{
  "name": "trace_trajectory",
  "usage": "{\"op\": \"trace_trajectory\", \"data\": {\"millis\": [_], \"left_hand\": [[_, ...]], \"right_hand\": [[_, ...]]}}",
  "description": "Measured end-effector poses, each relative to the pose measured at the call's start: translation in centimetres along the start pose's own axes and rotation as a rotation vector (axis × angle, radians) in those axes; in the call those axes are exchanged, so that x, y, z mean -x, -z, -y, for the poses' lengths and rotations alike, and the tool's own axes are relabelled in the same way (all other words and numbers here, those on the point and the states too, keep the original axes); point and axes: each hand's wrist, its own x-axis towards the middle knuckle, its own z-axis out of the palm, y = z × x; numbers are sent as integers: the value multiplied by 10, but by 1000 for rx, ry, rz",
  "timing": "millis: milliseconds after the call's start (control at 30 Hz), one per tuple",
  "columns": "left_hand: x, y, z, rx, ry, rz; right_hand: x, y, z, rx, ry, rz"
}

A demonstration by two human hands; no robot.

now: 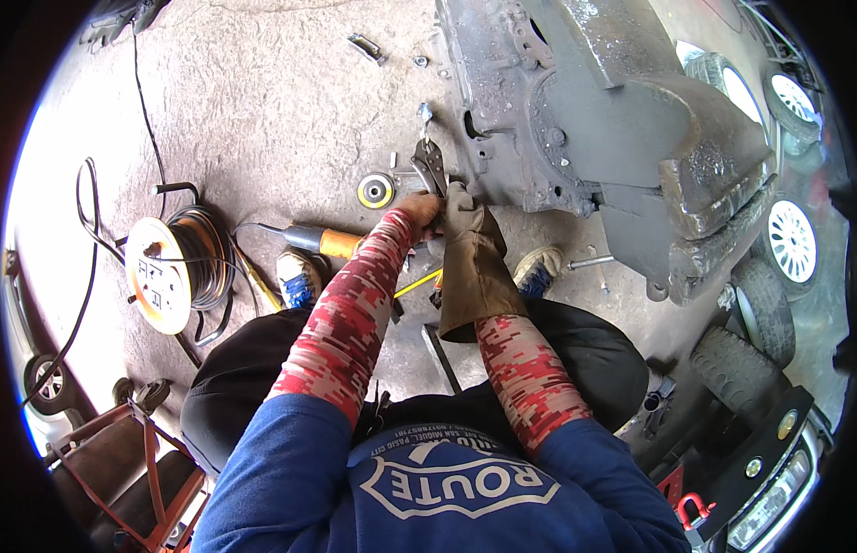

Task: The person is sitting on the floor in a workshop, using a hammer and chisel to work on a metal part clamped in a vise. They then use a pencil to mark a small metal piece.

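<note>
A pair of dark locking pliers (428,166) points away from me over the concrete floor, a small bluish metal piece (425,112) at its jaw end. My left hand (421,209), bare, is closed at the handle end. Beside it, my right hand (465,217) wears a brown leather work glove and is also closed around the handles. The palms and part of the handles are hidden. Left of my hands lies an orange and black power tool (327,241), its front end hidden by my left forearm. A round yellow-rimmed disc (376,191) is just beyond it.
A large grey metal car body panel (576,129) stands close on the right. A cable reel (159,276) sits at left, its black cord trailing. Wheels (792,241) and tyres line the right side. My shoes (539,270) flank the work. Small metal parts (366,48) lie ahead.
</note>
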Motion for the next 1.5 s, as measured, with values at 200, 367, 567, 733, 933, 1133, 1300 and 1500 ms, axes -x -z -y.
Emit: {"op": "trace_trajectory", "data": {"millis": [200,367,567,733,933,1133,1300,1500], "left_hand": [[2,19,-8,-252,-107,50],[15,52,-34,-435,225,123],[78,34,-37,-607,87,32],[177,34,-33,191,-73,194],[312,46,-68,228,-457,379],[371,25,-70,259,-719,278],[345,-4,-56,223,-694,-41],[342,29,-70,315,-696,-66]], "right_hand": [[-7,-8,-14,84,67,-140],[33,42,-6,-76,20,-57],[121,114,55,-156,141,210],[151,167,136,-69,441,298],[163,208,214,194,841,187],[144,200,255,539,1034,54],[130,182,263,728,1055,33],[104,185,238,849,960,123]]}}
